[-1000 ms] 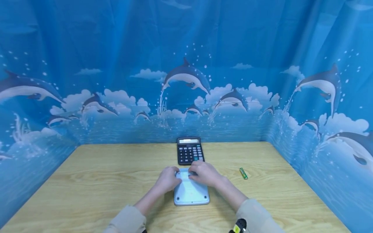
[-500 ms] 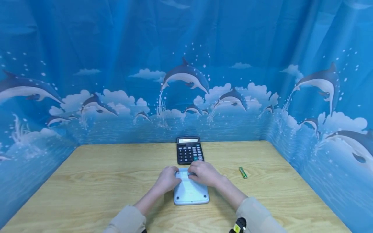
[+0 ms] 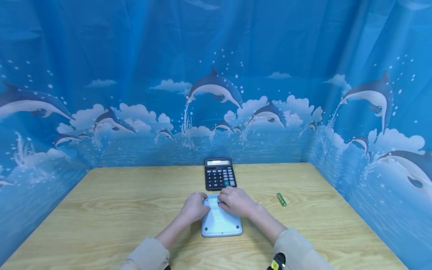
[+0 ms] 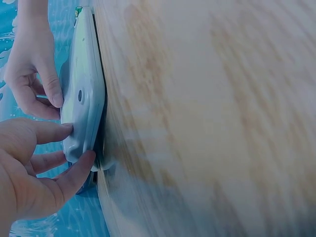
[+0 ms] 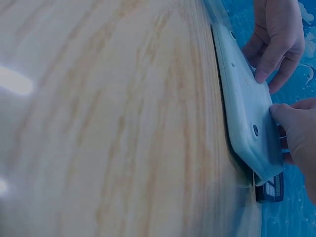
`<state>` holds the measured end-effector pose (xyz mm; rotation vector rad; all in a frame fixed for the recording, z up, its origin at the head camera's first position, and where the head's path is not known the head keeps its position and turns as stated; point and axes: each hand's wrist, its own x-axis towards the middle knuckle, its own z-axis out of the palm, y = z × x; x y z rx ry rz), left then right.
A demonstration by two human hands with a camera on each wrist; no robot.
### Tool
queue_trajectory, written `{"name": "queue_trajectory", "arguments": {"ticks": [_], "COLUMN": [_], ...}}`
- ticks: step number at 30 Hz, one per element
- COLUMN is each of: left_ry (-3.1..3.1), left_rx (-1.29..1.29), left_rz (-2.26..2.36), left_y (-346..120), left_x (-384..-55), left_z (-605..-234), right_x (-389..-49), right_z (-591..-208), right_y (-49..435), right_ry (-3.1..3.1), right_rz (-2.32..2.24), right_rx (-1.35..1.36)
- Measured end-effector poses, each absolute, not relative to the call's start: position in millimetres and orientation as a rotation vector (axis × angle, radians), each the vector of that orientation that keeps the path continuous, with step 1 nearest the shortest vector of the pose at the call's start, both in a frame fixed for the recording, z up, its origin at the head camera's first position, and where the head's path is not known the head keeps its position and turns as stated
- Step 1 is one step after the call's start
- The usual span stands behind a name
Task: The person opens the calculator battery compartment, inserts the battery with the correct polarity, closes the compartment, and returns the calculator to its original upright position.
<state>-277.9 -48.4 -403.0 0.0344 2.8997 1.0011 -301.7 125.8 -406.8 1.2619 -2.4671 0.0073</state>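
Observation:
A pale blue-white flat device [image 3: 221, 221] lies on the table with small dark round feet facing up, so its other face is hidden. At its far left corner my left hand [image 3: 194, 208] grips the side. The left wrist view shows the thumb [image 4: 63, 129] on top and the fingertips [image 4: 85, 160] along the edge. My right hand [image 3: 237, 201] bends over the far right corner, with its thumb [image 5: 282, 114] against the raised far part and the other fingers curled around that end. A dark spot shows beneath these fingers; what it is I cannot tell.
A black calculator [image 3: 219, 176] lies face up just beyond the device. To the right, a green battery [image 3: 281, 199] lies on the wooden table [image 3: 135, 195]. A blue dolphin-print curtain [image 3: 168, 93] surrounds the far and side edges.
Both hands stay at the far corners of the pale device, with only very slight movement in the right fingers. The device, calculator and battery keep their places on the table.

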Motion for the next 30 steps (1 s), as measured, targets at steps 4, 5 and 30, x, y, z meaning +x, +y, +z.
{"name": "queue_trajectory", "arguments": {"ticks": [4, 5, 30], "left_ry": [2.888, 2.885, 2.902], "left_rx": [0.015, 0.009, 0.025], "left_rz": [1.022, 1.024, 1.058], "left_y": [-47.7, -47.5, -47.1], "left_x": [-277.4, -277.5, -277.5], "left_z": [-402.9, -403.0, -404.3], "right_x": [-301.3, -301.0, -302.1], "right_z": [-407.9, -407.8, -412.9], "right_y": [126.2, 126.2, 126.1], "right_ry": [-2.433, -2.423, -2.25], "right_rz": [-0.026, -0.034, -0.117], "right_rx": [1.27, 1.272, 1.322]}}
